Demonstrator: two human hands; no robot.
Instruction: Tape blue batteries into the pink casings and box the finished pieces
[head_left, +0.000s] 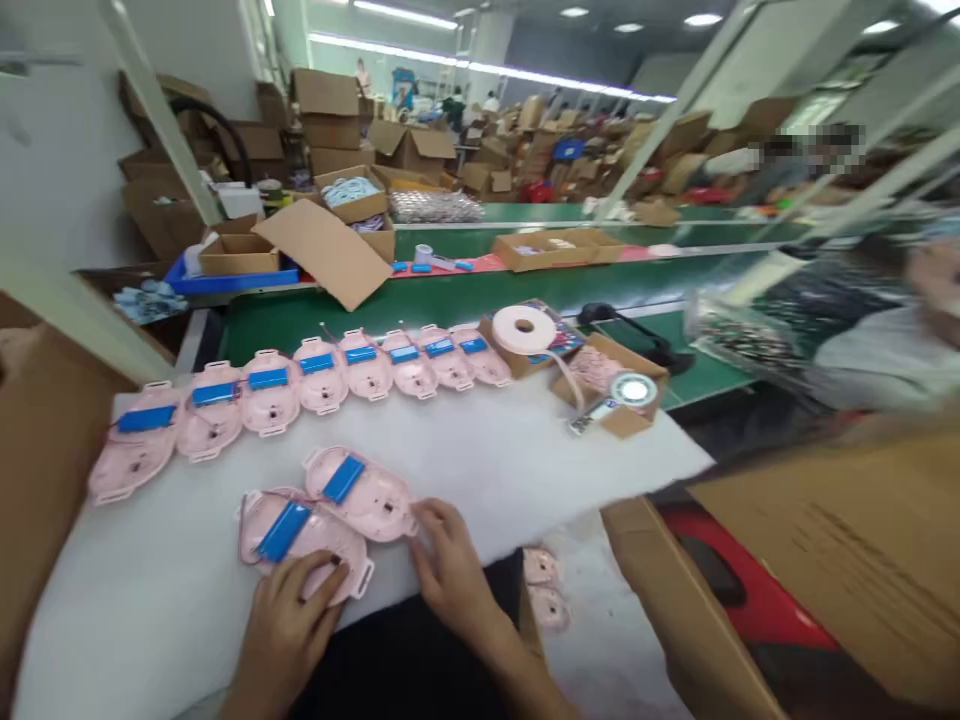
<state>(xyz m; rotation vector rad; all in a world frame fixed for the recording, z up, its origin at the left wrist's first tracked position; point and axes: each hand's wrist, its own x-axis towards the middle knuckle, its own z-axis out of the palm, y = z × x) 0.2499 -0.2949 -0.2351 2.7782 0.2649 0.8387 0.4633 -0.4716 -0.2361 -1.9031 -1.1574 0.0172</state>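
Observation:
Two pink plastic shells, each with a blue battery, lie near the front edge of a white foam sheet (487, 460). My left hand (289, 620) rests on the near shell (300, 535), fingers curled over its front edge. My right hand (450, 565) touches the right end of the second shell (364, 492) with loosely bent fingers. A curved row of several more pink shells (315, 380) with blue batteries lies further back on the sheet.
A roll of pale tape (523, 328) sits on a small box, beside an open carton (622, 395). A green conveyor belt (480, 290) runs behind, with cardboard boxes on it. Brown cartons stand at left and right (840, 560). A person sits at right (885, 340).

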